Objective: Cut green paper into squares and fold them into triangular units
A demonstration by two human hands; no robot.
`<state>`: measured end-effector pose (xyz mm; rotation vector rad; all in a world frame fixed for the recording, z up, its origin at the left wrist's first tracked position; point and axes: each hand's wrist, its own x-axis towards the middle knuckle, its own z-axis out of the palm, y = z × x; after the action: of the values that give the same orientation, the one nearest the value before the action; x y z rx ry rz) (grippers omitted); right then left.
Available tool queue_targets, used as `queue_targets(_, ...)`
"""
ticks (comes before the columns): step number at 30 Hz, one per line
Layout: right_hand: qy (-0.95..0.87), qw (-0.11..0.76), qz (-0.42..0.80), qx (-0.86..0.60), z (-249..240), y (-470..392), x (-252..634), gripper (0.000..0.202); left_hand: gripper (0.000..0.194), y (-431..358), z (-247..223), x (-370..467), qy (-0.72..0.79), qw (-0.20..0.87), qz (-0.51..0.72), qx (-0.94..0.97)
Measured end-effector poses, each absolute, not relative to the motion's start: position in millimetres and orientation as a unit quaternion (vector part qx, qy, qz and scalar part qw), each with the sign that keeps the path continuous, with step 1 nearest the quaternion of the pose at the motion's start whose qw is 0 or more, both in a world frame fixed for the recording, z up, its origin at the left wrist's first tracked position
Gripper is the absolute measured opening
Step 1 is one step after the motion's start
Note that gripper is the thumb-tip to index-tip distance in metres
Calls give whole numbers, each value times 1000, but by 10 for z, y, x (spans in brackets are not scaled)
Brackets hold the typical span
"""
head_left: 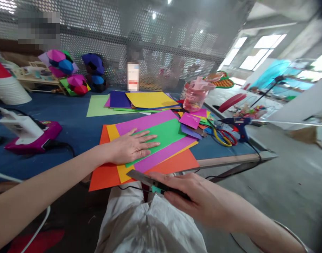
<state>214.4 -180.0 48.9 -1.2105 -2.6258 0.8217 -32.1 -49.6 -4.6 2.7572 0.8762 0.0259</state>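
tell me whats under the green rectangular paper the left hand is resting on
Showing past its edges: a rectangular purple paper sheet, below that a rectangular yellow-orange paper sheet, then a rectangular orange paper sheet. Anything lying wholly between them is covered and can't be seen.

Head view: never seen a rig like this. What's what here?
No machine: one person works bare-handed, seen from a single camera worn on the head, looking forward and down. The left hand lies flat on a stack of colored sheets, green on top. The right hand holds a utility knife, its blade over the stack's near edge; I can't tell whether it touches. Also on the blue table: paper cups, a pink bottle and a glue gun.
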Motion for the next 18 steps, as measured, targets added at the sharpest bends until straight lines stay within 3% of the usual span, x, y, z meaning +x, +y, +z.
queue_targets(4, -847, 92, 277, -444, 602, -1841, 2447, 50, 52, -465, -84, -340, 298, 123, 18, 947)
queue_targets(9, -761, 168, 179, -601, 576, -1553, 2988, 62, 56, -473, -55, -356, 298, 137, 19, 945)
queue_targets(14, -721, 183, 9, -668, 310, -984, 3333, 72, 101, -561, 34, -301, 361, 131, 27, 923)
queue_targets(18, -711, 175, -65, -678, 68, -663, 3406, 61, 104, -581, 63, -298, 390, 128, 25, 912)
